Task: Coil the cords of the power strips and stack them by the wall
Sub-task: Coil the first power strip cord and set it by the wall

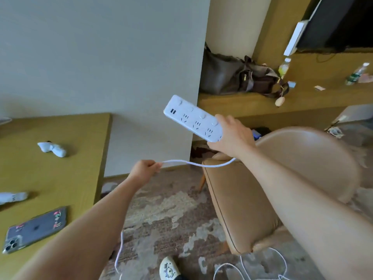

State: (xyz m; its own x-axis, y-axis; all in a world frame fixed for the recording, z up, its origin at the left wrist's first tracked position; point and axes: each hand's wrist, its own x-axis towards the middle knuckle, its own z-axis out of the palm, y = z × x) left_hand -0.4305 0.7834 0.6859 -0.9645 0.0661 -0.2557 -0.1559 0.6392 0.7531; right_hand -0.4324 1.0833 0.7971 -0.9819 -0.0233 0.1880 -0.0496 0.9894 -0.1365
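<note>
At 8 o'clock a phone [35,229] lies face-down on the yellow table [80,138] w/ two white balled items above it at 9 o'clock; just right of the table edge the left hand [144,169] is fisted around the white cord [193,164], which dips across to the right hand & also trails down past the left forearm to the carpet [171,209] at 6 o'clock. Near centre, approx 1 o'clock, the right hand [232,136] grips one end of the white power strip [193,118], sockets up, held in the air in front of the grey wall [101,57] corner, above a tan chair [252,188] at 4 o'clock. More white cord loops lie on the floor at 5 o'clock, and bags [238,75] & bottles sit on the wooden ledge [302,102] at 2 o'clock.
</note>
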